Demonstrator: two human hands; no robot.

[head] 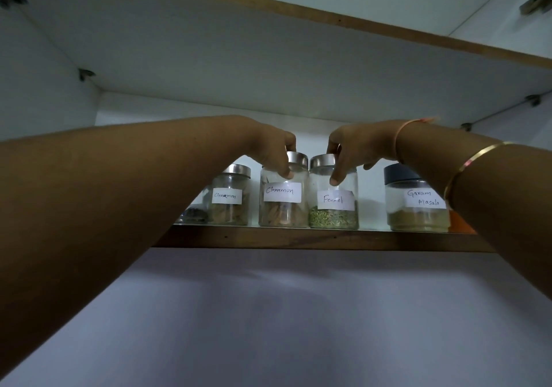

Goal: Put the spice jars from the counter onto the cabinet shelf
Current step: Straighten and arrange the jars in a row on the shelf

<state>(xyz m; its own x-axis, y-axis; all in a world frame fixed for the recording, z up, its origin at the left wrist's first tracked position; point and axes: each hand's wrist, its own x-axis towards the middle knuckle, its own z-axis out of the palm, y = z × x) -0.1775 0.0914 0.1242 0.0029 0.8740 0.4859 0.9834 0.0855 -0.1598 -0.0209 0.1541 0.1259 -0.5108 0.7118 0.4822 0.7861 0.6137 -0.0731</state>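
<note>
The shelf (298,238) above me has a dark wooden front edge and carries a row of upright glass jars. A steel-lidded Cinnamon jar (230,198) stands left of a second Cinnamon jar (283,213). Just beside that is the Fennel jar (333,216), and set apart to its right a black-lidded Garam Masala jar (416,210). At the left end a jar of dark contents (194,214) is partly hidden from me.

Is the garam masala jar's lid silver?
No, the Garam Masala jar has a dark lid, unlike the silver-lidded Cinnamon jar in the left hand and Fennel jar in the right hand.
</note>
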